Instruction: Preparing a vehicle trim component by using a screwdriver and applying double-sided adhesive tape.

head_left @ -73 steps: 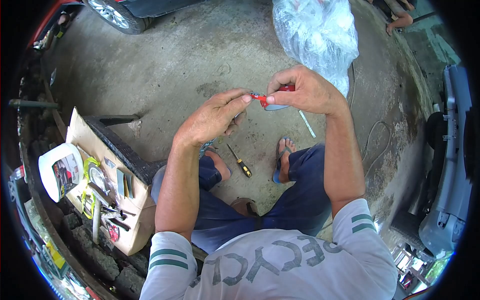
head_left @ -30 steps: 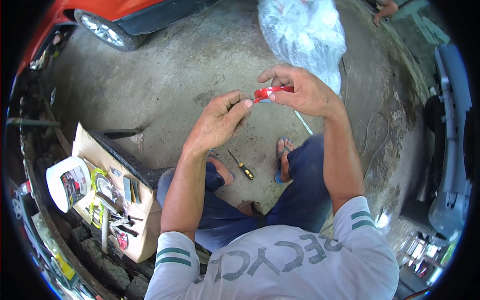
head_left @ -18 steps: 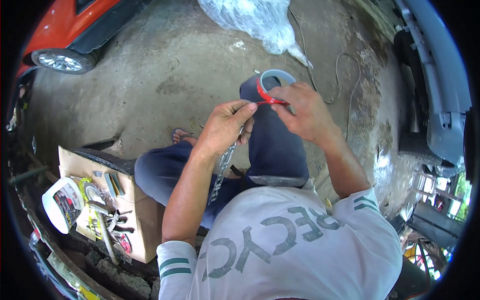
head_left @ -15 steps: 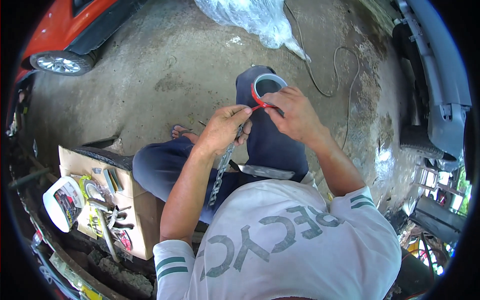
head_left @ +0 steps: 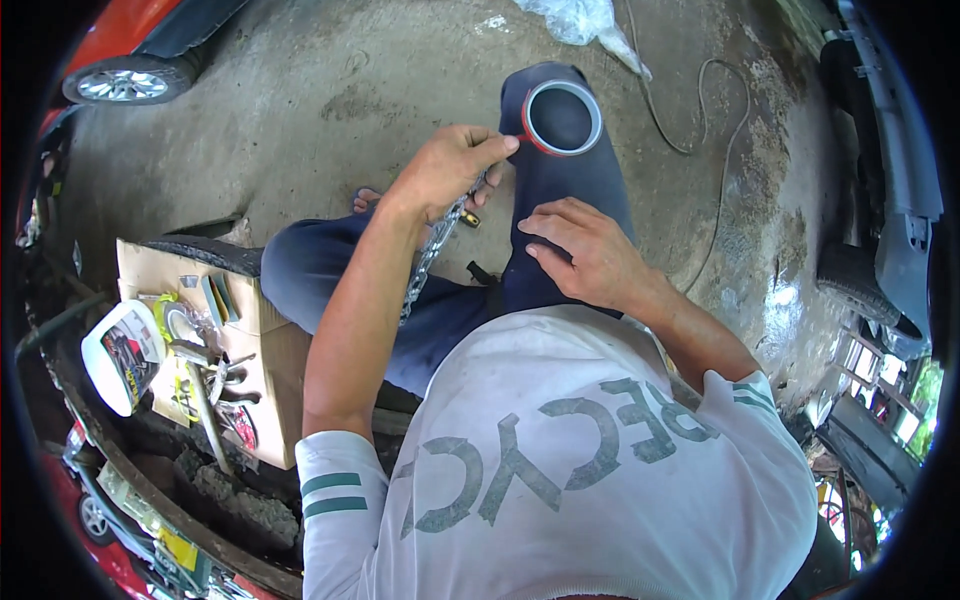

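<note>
A roll of red tape (head_left: 597, 122) with a pale inner ring stands out over my right knee. My left hand (head_left: 445, 170) is closed, pinching the red strip that runs from the roll between thumb and finger. A silvery metal chain (head_left: 424, 268) hangs from the same hand down along my forearm. My right hand (head_left: 580, 250) is above my right thigh, apart from the roll, with its fingers slightly curled and spread and nothing visible in it. Between my legs shows a small black piece (head_left: 481, 272), and by the chain a yellow-and-black one (head_left: 469, 218).
A cardboard box (head_left: 270, 350) at my left bears a hammer (head_left: 208, 420), a white container (head_left: 122, 358) and small packages. A red car (head_left: 120, 40) stands far left, a grey vehicle (head_left: 905, 170) at right. Clear plastic sheeting (head_left: 575, 18) and a cord (head_left: 722, 190) lie ahead.
My right hand has left the tape and drawn back toward my body. The left hand has moved forward with the strip. The blade seen across my lap is out of sight.
</note>
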`<action>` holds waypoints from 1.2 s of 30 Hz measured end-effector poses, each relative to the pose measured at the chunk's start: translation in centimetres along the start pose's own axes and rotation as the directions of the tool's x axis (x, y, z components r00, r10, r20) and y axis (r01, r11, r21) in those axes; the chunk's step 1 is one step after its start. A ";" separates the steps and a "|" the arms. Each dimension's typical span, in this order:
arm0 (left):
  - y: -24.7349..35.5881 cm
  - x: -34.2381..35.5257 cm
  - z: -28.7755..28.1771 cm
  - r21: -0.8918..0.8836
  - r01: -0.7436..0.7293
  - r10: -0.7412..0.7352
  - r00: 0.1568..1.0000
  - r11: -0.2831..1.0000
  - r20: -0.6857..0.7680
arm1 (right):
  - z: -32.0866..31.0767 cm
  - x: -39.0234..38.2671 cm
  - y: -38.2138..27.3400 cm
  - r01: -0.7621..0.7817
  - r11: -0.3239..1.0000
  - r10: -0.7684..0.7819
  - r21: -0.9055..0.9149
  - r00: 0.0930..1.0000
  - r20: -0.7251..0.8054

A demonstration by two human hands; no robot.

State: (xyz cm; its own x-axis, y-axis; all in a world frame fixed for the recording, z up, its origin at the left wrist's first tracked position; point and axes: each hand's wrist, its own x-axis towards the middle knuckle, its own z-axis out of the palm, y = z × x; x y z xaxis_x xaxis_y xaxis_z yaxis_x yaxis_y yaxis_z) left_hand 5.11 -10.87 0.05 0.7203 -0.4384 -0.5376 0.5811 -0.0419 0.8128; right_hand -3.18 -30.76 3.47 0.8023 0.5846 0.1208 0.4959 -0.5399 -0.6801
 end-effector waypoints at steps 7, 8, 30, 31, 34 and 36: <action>1.8 1.7 -1.6 0.118 0.047 -0.047 0.999 0.992 -0.005 | 3.0 3.4 4.5 -0.123 0.969 0.225 -0.213 0.790 0.571; 1.8 1.9 -1.9 0.106 0.048 -0.048 0.999 0.993 -0.007 | 4.7 4.5 5.8 -0.098 0.963 0.239 -0.251 0.742 0.626; 0.5 6.2 -6.0 -0.235 0.026 -0.089 0.961 0.972 -0.261 | 33.3 -0.4 24.5 -0.757 0.493 0.860 -0.430 0.346 0.377; 0.5 6.4 -6.1 -0.242 0.022 -0.099 0.944 0.970 -0.313 | 32.8 0.0 24.6 -0.759 0.493 0.859 -0.426 0.346 0.378; 0.5 6.1 -6.2 -0.240 -0.005 -0.100 0.902 0.971 -0.421 | 30.0 1.8 23.5 -0.723 0.588 0.783 -0.363 0.395 0.481; 0.9 6.3 -6.5 -0.277 0.045 -0.147 0.922 0.960 -0.358 | 29.4 2.1 23.8 -0.633 0.678 0.718 -0.375 0.459 0.523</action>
State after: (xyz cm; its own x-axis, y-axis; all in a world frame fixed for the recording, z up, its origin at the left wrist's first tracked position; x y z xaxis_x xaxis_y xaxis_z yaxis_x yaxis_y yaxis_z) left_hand 12.63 -7.88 -4.06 0.7142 -0.0763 -0.6957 0.6955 0.1890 0.6932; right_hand 0.56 -24.62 -33.73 0.5508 0.1974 -0.8110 -0.0471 -0.9627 -0.2663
